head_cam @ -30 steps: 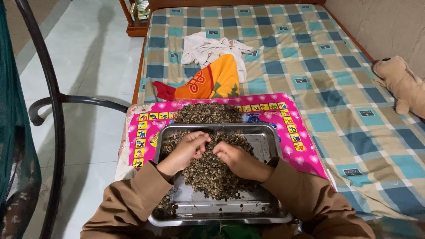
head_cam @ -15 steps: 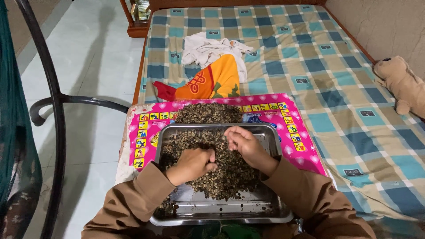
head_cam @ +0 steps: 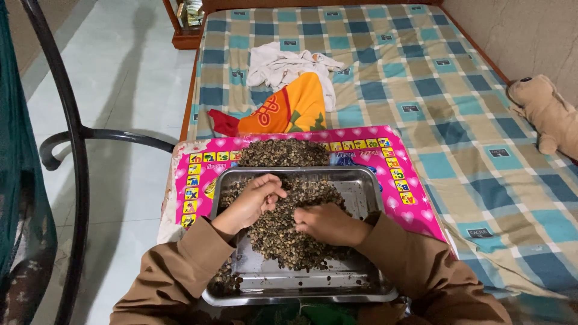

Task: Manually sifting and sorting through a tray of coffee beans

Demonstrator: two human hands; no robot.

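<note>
Fingers point(head_cam: 269, 188) of our left hand point(head_cam: 250, 201) curl loosely, right hand point(head_cam: 322, 221) half-closed, both buried in unsorted seeds point(head_cam: 286, 232) in the steel tray point(head_cam: 367, 198); beyond them a sorted heap point(head_cam: 284, 153) waits.

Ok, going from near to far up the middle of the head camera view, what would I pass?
Metal tray rim → right hand on the seeds → the seed heap on the pink mat → orange cloth → white cloth → checked bedsheet.
</note>
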